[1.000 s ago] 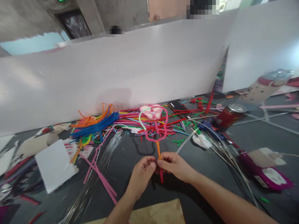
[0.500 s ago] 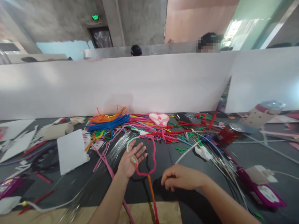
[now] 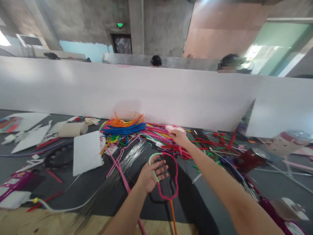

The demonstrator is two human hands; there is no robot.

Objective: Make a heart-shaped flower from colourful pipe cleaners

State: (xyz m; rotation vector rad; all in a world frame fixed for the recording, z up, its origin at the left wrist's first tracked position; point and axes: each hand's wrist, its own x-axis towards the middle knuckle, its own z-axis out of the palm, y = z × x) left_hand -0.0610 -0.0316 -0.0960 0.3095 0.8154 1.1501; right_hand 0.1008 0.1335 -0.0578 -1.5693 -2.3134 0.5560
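Note:
My left hand (image 3: 153, 174) holds the mint-green side of a pipe-cleaner loop (image 3: 177, 173), gripped at the thumb while the other fingers are loosely bent. The rest of the loop is bright pink, and an orange pipe-cleaner stem (image 3: 172, 213) runs down from its bottom. My right hand (image 3: 179, 137) reaches far forward over the pile, fingers drawn together and pointing down. Its fingertips lie at the lower left of a pink and white rounded pipe-cleaner piece (image 3: 175, 128); what they grip, if anything, is hidden.
Bundles of orange and blue pipe cleaners (image 3: 126, 129) lie at the back before a white partition (image 3: 156, 94). Left are a white card (image 3: 86, 153), a cardboard tube (image 3: 72, 129) and a purple glue gun (image 3: 17, 182). On the right stand a red can (image 3: 251, 160) and a plastic cup (image 3: 285, 143).
My right hand has gone from the near table forward to the pink and white piece at the back. The left hand still holds the loop. The view has shifted.

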